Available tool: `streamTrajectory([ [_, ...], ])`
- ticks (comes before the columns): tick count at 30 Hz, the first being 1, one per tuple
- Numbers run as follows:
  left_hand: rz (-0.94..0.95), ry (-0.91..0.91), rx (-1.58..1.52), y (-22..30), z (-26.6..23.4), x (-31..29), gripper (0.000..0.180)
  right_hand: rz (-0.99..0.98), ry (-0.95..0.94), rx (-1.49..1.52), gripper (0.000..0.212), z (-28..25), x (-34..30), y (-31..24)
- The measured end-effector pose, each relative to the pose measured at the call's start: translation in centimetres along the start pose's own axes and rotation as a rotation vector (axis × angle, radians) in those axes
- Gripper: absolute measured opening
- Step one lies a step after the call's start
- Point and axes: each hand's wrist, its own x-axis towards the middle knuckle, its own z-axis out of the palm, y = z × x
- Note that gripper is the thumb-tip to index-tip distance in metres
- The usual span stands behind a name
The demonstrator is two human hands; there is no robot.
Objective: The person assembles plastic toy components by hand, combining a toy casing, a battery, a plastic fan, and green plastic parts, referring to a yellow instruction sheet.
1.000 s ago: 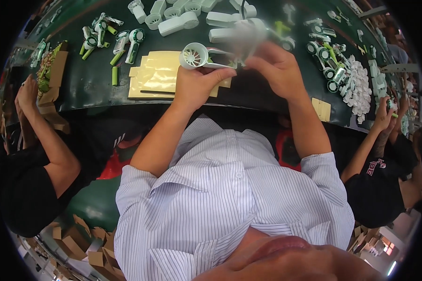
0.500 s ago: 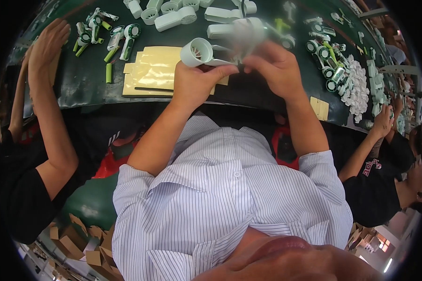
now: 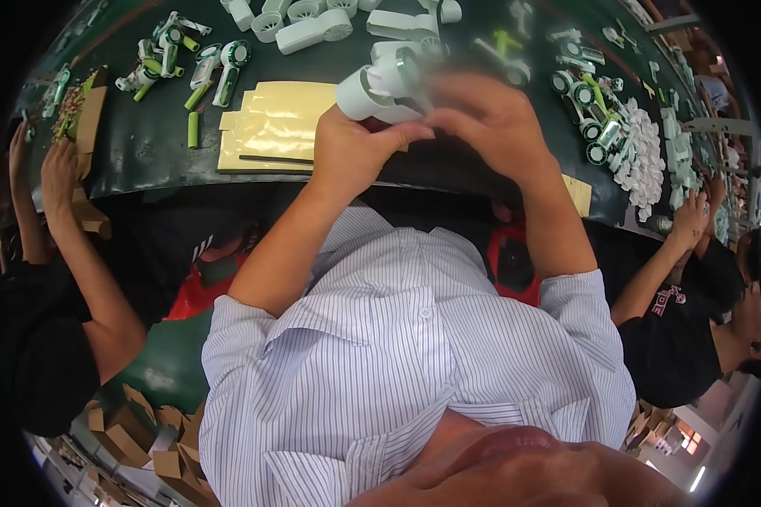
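My left hand (image 3: 347, 156) is closed round a pale white plastic fan housing (image 3: 359, 97), its round cup end tilted up above the thumb. A second pale white fan part (image 3: 399, 69), with a rounded head, sits against that cup; motion smears its right side. My right hand (image 3: 506, 127) grips this second part from the right, its fingers blurred and its thumb tip close to my left thumb. Below and left of the housing lie yellow sheets (image 3: 275, 118) with a dark strip across them.
More white fan housings (image 3: 313, 32) lie at the back of the dark green table (image 3: 152, 165). Green-and-white fan assemblies (image 3: 171, 46) are at the left, others (image 3: 585, 101) at the right beside a white parts heap (image 3: 641, 156). Co-workers' hands (image 3: 57, 173) are on both sides.
My right hand has brought the blurred rounded part down and left against the housing. The housing has turned in my left hand. At the left, a co-worker's arm has lowered towards a box.
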Motion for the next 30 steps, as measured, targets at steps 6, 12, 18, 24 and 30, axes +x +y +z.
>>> streamTrajectory([
  [6,-0.058,-0.047,-0.059,0.1,-0.1,0.2,0.038,-0.015,-0.023,-0.075,0.032,-0.3,-0.2,-0.2],
  [12,-0.076,-0.079,0.111,-0.1,0.1,-0.2,0.044,-0.1,-0.099,-0.223,0.031,-0.4,-0.1,-0.6],
  [18,-0.138,-0.161,-0.498,1.0,-0.2,0.5,0.046,-0.242,0.094,-0.369,0.035,0.8,-0.6,0.1],
  [24,-0.009,-0.186,-0.678,0.3,0.9,0.8,0.054,0.152,0.112,0.69,0.044,0.8,-0.5,-0.3],
  [30,0.207,-0.238,-0.054,2.6,-0.1,1.1,0.072,0.111,0.012,0.618,0.054,-1.8,-1.8,-0.1],
])
